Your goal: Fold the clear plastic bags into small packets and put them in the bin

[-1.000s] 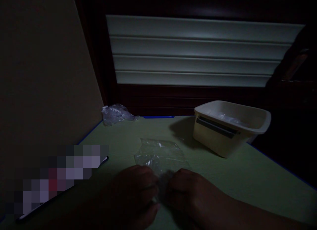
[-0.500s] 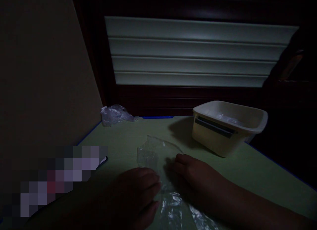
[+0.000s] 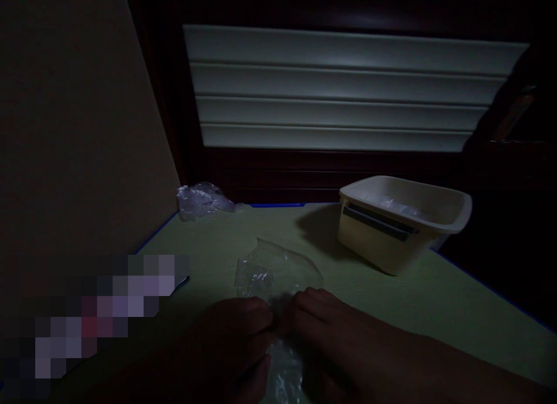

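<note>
Clear plastic film point(image 3: 291, 264) lies at the near middle of the bench point(image 3: 391, 317), partly under our hands, its far end spread flat and its near part wrinkled and shiny between them. Whether it is a bag or a single sheet, we cannot tell.

Going down from the largest, we face a pale slatted panel point(image 3: 339, 90) in a dark frame, and a plain wall point(image 3: 73, 114) rises on our left. Our bench top is pale green, edged in blue. Well to the right of the film we see a cream tub point(image 3: 369, 244), its open top facing up. A masked-out item point(image 3: 104, 311) lies slantwise near the left edge.

Our left hand point(image 3: 239, 334) and right hand point(image 3: 324, 328) come close together over the film, fingers bent inward and touching it; shadow hides the fingertips, so we cannot tell whether either one pinches it. Crumpled plastic point(image 3: 204, 201) sits in the far left corner. Smallest, we notice some shiny wrap point(image 3: 398, 208) inside the tub and a dark strip point(image 3: 378, 221) along its side.
</note>
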A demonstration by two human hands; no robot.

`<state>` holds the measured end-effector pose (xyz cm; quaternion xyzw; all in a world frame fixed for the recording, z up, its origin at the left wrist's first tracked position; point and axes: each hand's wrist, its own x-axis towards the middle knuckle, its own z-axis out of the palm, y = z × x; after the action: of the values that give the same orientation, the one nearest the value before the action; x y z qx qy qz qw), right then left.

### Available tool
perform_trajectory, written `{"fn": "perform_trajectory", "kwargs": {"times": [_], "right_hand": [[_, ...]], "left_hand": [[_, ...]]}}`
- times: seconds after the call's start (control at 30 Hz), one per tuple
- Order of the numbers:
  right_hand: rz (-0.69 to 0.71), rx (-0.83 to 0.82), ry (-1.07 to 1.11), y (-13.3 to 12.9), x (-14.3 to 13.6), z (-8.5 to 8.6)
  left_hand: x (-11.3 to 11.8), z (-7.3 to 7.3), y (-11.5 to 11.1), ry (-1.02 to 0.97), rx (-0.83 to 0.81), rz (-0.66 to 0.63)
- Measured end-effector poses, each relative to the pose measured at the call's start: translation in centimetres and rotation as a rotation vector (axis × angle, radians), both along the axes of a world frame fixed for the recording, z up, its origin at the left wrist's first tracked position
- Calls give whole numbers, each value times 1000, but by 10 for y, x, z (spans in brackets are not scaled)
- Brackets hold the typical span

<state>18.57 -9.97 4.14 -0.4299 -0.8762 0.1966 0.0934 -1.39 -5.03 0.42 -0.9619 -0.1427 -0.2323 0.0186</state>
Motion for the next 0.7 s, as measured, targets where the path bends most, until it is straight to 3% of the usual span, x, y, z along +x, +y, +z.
{"fn": "perform_trajectory", "kwargs": {"times": [0.13, 0.47, 0.7], "right_hand": [[28, -19, -9, 0, -2, -3], [63, 142, -74, 1, -5, -9], [-118, 31, 195, 2, -2, -16]], "left_hand": [[-1, -3, -1, -43, 18, -24], [0, -1, 2, 31, 45, 8], [-2, 1, 0, 38, -32, -7]]}}
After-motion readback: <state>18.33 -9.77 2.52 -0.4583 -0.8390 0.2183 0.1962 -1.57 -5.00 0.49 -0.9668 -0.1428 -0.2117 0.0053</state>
